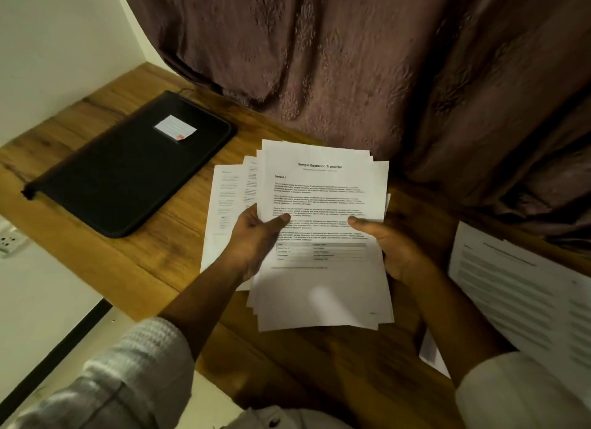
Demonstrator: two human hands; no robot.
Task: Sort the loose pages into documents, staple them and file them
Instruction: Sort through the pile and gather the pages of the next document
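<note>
Gripping page stack (323, 288) w/ L hand (256, 243) + R hand (395, 249), thumbs atop

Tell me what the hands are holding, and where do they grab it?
A stack of printed pages. The left hand grips its left edge, the right hand its right edge, thumbs on top.

Quick count: one left hand (256, 236), one right hand (396, 249), one stack of pages (323, 188) (can't count the sheets), one black folder (128, 179) with one label (175, 128), one printed sheet (518, 284), one wall socket (9, 240), one curtain (351, 61).
</note>
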